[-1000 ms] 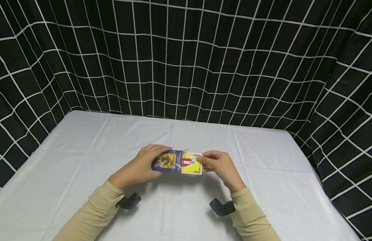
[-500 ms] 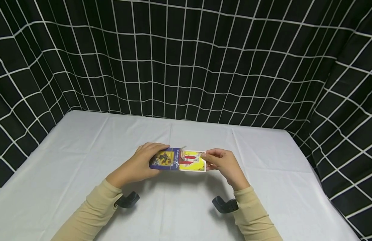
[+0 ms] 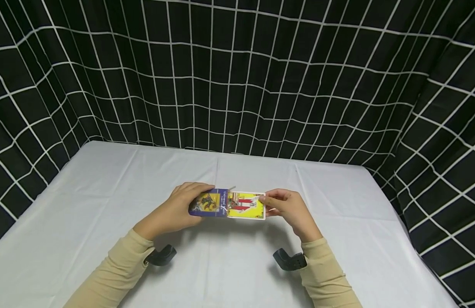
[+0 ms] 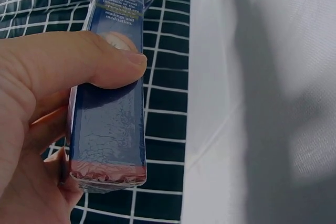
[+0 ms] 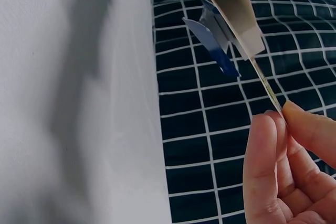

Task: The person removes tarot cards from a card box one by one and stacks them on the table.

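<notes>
My left hand (image 3: 180,207) grips a blue tarot card box (image 3: 208,202) by its closed end, above the table. In the left wrist view the thumb lies along the narrow printed side of the box (image 4: 110,124). A yellow tarot card (image 3: 243,206) with a red and white robed figure sticks out of the box's right end; its inner end is hidden inside. My right hand (image 3: 289,209) pinches the card's outer edge between thumb and fingers. From the right wrist, the card (image 5: 269,88) shows edge-on and thin, beside the box's loose blue flap (image 5: 212,48).
A white cloth covers the table (image 3: 237,265), with soft shadows below the hands. Black curtains (image 3: 237,77) with a white grid stand behind it and at both sides. A dark curved wrist mount (image 3: 161,256) sits at the left wrist, another mount (image 3: 289,259) at the right.
My right hand has drawn the tarot card rightward, so more of it shows outside the box. My left hand has shifted slightly left and up with the box.
</notes>
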Demonstrator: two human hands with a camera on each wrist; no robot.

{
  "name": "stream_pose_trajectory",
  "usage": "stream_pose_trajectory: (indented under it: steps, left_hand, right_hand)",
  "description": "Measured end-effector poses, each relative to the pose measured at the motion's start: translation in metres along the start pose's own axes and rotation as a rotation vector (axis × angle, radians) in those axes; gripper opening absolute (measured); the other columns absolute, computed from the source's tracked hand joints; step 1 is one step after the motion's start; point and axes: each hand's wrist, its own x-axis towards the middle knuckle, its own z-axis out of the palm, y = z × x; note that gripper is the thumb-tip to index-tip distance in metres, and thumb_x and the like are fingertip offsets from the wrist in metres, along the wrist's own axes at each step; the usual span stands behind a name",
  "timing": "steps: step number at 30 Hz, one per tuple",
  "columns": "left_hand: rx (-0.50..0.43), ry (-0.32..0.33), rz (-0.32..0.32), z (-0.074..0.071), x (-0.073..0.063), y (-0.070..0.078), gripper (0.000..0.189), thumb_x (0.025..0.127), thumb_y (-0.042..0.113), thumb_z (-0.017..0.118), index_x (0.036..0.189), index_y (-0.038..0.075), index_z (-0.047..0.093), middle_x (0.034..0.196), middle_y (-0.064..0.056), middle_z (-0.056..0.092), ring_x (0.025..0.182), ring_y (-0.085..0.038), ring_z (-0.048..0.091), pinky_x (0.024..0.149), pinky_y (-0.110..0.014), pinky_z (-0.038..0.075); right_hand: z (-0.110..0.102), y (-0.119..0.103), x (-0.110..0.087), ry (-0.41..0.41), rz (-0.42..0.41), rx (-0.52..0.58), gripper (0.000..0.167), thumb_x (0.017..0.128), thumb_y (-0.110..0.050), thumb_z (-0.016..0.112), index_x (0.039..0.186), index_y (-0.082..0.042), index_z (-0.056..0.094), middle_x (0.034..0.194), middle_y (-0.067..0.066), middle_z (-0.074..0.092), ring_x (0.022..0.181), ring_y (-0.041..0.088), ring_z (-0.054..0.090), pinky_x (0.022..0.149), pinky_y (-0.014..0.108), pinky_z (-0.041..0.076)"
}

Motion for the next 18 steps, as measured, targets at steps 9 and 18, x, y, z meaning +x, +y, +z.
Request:
stream_pose_trajectory:
  steps: [9, 18]
  left_hand:
    - [0.003, 0.005, 0.001, -0.0001, 0.0003, -0.0004, 0.076, 0.073, 0.008, 0.078, 0.144, 0.01, 0.051, 0.144, -0.01, 0.055, 0.132, -0.031, 0.047, 0.111, -0.054, 0.031]
    - [-0.001, 0.016, 0.011, -0.0015, 0.0001, 0.0, 0.075, 0.072, 0.008, 0.079, 0.142, 0.009, 0.052, 0.143, -0.011, 0.056, 0.131, -0.032, 0.048, 0.11, -0.054, 0.032]
  right_hand:
    - [-0.0053, 0.0004, 0.0003, -0.022, -0.001, 0.008, 0.03, 0.091, -0.008, 0.067, 0.108, 0.016, 0.062, 0.083, 0.0, 0.069, 0.07, 0.009, 0.067, 0.068, 0.026, 0.059]
    - [-0.0099, -0.0015, -0.0004, -0.024, 0.006, -0.022, 0.03, 0.09, -0.007, 0.068, 0.109, 0.016, 0.062, 0.085, 0.004, 0.07, 0.068, 0.009, 0.066, 0.066, 0.025, 0.059]
